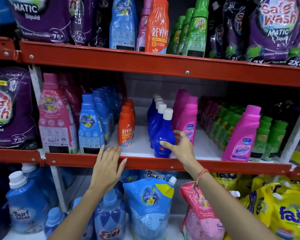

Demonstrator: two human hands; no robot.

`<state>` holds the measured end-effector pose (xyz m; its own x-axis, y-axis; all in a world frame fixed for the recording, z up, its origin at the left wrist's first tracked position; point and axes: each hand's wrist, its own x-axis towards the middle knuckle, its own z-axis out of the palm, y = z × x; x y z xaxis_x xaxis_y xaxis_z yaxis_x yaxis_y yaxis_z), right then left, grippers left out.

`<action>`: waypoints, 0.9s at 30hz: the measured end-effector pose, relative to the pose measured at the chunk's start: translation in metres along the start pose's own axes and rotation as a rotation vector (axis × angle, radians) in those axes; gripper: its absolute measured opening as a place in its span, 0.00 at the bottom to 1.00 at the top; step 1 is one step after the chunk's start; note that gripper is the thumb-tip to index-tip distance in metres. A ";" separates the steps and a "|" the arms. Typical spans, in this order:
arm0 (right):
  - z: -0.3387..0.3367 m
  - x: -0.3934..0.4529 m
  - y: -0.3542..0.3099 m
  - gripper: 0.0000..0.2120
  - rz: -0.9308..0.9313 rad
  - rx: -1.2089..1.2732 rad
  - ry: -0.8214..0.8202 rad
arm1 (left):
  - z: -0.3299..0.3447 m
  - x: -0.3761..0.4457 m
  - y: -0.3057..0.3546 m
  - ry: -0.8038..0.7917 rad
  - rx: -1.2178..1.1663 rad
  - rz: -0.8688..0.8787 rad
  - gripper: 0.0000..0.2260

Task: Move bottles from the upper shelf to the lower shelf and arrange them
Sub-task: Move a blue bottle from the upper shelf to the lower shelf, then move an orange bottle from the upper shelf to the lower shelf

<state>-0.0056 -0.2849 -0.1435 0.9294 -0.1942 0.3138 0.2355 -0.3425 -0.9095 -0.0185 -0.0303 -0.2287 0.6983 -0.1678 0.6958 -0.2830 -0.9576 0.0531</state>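
On the middle shelf [142, 144] a row of dark blue bottles with white caps runs back from the front. My right hand [179, 146] grips the front dark blue bottle [163, 134], which stands upright on the shelf board, thumb across its label and fingers curled round its right side. My left hand [109, 163] lies flat and empty on the red shelf rail [87, 159], fingers spread, just below a row of small orange Revive bottles [126, 127]. On the upper shelf stand a tall orange Revive bottle [157, 26], a light blue bottle [122, 23], a pink one [143, 28] and green ones [196, 30].
Left of the Revive row stand light blue bottles [89, 122] and large pink bottles [54, 115]. Pink Vanish bottles [187, 116] crowd the dark blue row on the right, and another Vanish bottle [241, 135] fronts green bottles [270, 135]. White shelf board shows between the orange and dark blue rows. Refill pouches [149, 205] fill the bottom shelf.
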 end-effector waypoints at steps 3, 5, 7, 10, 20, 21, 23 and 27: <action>-0.003 -0.006 -0.025 0.24 -0.188 -0.096 0.180 | 0.000 0.000 -0.001 0.008 -0.011 0.004 0.22; -0.006 -0.010 -0.052 0.15 -0.365 -0.101 0.282 | 0.000 0.001 -0.001 0.006 -0.023 0.004 0.23; -0.011 -0.011 -0.084 0.09 -0.512 -0.070 0.314 | 0.001 0.001 -0.002 0.002 -0.052 -0.006 0.23; -0.020 -0.007 -0.134 0.06 -0.687 -0.025 0.356 | 0.001 0.004 -0.002 -0.001 -0.104 -0.033 0.24; -0.028 0.051 -0.238 0.26 -0.688 -0.250 0.407 | 0.003 0.003 -0.009 -0.035 -0.136 -0.013 0.26; -0.027 0.056 -0.243 0.29 -0.633 -0.277 0.374 | 0.003 0.002 -0.009 -0.036 -0.133 -0.008 0.26; -0.025 0.063 -0.252 0.33 -0.540 -0.320 0.321 | 0.003 0.002 -0.009 -0.041 -0.121 0.002 0.26; -0.023 0.076 -0.271 0.31 -0.410 -0.291 0.195 | 0.002 0.002 -0.010 -0.041 -0.119 0.006 0.25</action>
<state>-0.0055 -0.2278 0.1334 0.7015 -0.1483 0.6971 0.4539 -0.6612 -0.5974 -0.0130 -0.0220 -0.2297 0.7217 -0.1855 0.6668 -0.3619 -0.9223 0.1352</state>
